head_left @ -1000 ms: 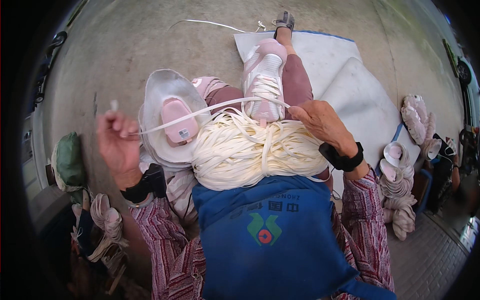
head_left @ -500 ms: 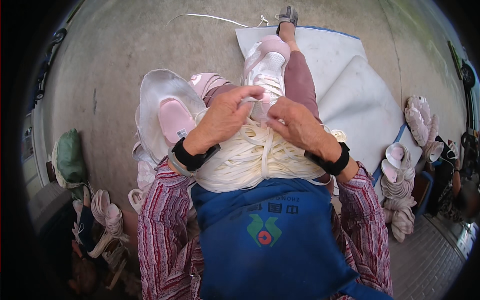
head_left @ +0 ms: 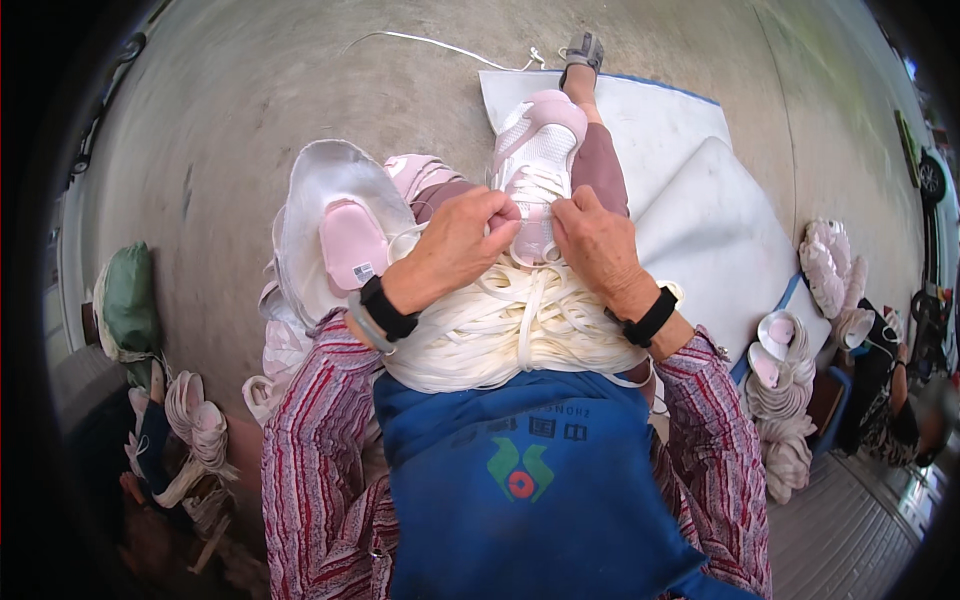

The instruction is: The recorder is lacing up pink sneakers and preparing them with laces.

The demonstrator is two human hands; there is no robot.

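Observation:
A white and pink sneaker [head_left: 545, 140] lies on my lap, toe pointing away, with a cream shoelace [head_left: 538, 186] threaded across part of its front. My left hand [head_left: 462, 240] is closed in a pinch at the left edge of the shoe's opening, gripping the lace. Opposite it, my right hand [head_left: 600, 243] pinches the lace at the right edge, its fingertips against the shoe. Below both wrists a thick bundle of cream laces [head_left: 480, 335] is spread over my blue apron [head_left: 530, 440]. The lace ends inside my fingers are mostly hidden.
Left of my lap, a pale shoe part with a pink insole [head_left: 352, 245] leans on more shoe pieces. A white sheet [head_left: 690, 190] covers the floor at right. Stacked shoes [head_left: 785, 370] stand at the right, others [head_left: 205, 425] at the left beside a green bag [head_left: 132, 300].
Both hands have drawn back slightly from over the lacing to the shoe's two edges. My left fingers have lowered, and the right fingers have moved up beside the opening.

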